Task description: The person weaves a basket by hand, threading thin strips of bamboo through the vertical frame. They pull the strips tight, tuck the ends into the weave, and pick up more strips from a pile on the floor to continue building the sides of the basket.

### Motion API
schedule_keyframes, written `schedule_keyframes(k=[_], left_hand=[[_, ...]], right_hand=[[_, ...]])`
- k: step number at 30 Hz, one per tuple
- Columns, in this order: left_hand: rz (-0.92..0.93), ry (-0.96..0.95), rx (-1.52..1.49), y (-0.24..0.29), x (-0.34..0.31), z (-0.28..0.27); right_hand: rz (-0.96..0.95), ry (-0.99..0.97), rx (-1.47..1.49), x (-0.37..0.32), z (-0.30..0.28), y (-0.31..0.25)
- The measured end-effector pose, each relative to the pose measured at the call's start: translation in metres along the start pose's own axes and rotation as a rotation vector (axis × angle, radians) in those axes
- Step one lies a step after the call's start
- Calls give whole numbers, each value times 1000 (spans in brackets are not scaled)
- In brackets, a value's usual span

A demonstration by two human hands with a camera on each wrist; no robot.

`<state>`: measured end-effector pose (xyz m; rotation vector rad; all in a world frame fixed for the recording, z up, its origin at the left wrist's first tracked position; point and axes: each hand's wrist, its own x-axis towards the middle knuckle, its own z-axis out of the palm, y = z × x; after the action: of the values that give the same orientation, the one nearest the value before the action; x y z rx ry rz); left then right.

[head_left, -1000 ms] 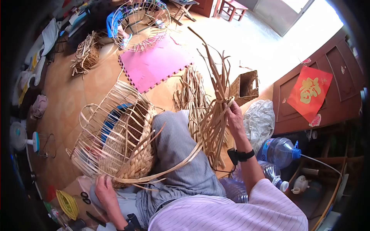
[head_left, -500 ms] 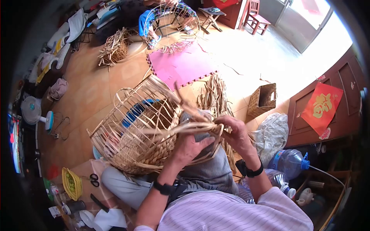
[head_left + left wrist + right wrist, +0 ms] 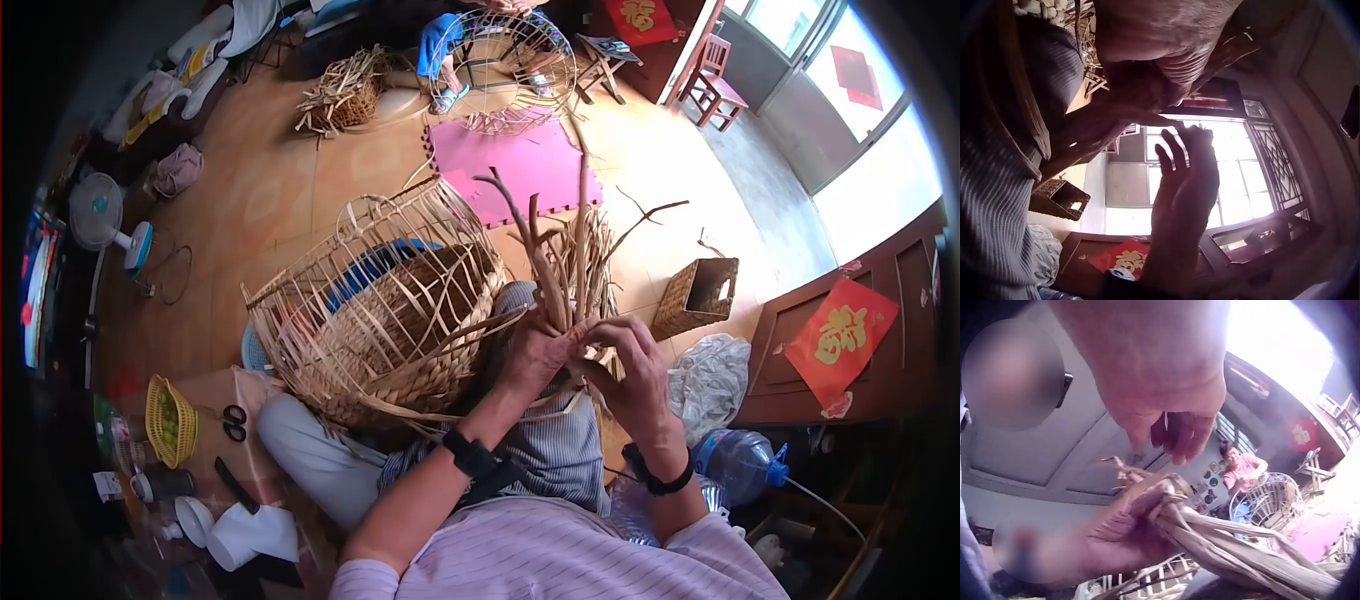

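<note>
My left hand [image 3: 535,355] grips a bundle of dry brown strands [image 3: 548,270] in front of my lap; the loose ends fan upward. The right wrist view shows the left hand [image 3: 1129,531] curled round the tied part of the strands [image 3: 1229,550]. Just right of it is my right hand [image 3: 640,380], fingers loosely bent. From the right wrist, a gap shows between this hand's [image 3: 1166,381] thumb and fingers, with no strand visible in it. A half-woven basket [image 3: 400,320] with upright bare strips lies tilted at my left knee, a blue object [image 3: 370,272] inside.
Beyond my knees lie a strand pile [image 3: 590,245], a pink mat [image 3: 510,165] and a small woven box [image 3: 700,295]. Another person sits behind a round frame [image 3: 515,70]. Scissors [image 3: 234,422] and a yellow basket [image 3: 165,425] are at left, a water bottle [image 3: 735,465] at right.
The left hand has moved from the basket's edge to the bundle and now grips it. The right hand, which held the bundle, has come inward and loosened. The bundle's ends now point upward.
</note>
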<state>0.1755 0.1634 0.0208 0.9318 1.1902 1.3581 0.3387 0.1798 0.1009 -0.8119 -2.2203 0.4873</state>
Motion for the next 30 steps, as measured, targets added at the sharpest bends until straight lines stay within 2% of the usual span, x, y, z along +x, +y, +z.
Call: schedule_keyframes(k=[1,7,8,11,12,15,17,19,21,23,24,26,27,30], left_hand=[[-18,-7,12,-1,2,-2],[-144,-101,-48,-9,9,-5],[-107,-111,-93,-16,12,-5],[-132,-128,-11,-29,23,-5],[-153,-109,35,-32,23,-3],[-192,-53,160,-36,23,1],[-187,-22,223,-32,22,2],[-202,-103,273,-28,23,-1],[-281,-181,282,-25,25,0],[-213,-206,313,-30,25,3],[-193,-237,333,-30,27,3],[-207,-275,358,-30,30,1],[-196,-233,348,-32,30,2],[-132,-97,332,-34,26,2]], right_hand=[[17,-5,-88,1,4,4],[347,-129,53,-28,26,51],[288,-39,66,-32,30,54],[330,-8,42,-37,32,61],[421,11,132,-39,35,63],[574,-63,185,-42,27,71],[699,-105,374,-49,20,83],[757,-217,449,-49,6,90],[613,-200,242,-56,3,105],[500,-207,62,-49,-7,107],[537,-223,-13,-45,-8,109],[314,-151,-269,-39,-4,117],[199,-115,-394,-35,-1,119],[222,-37,-183,-26,5,102]])
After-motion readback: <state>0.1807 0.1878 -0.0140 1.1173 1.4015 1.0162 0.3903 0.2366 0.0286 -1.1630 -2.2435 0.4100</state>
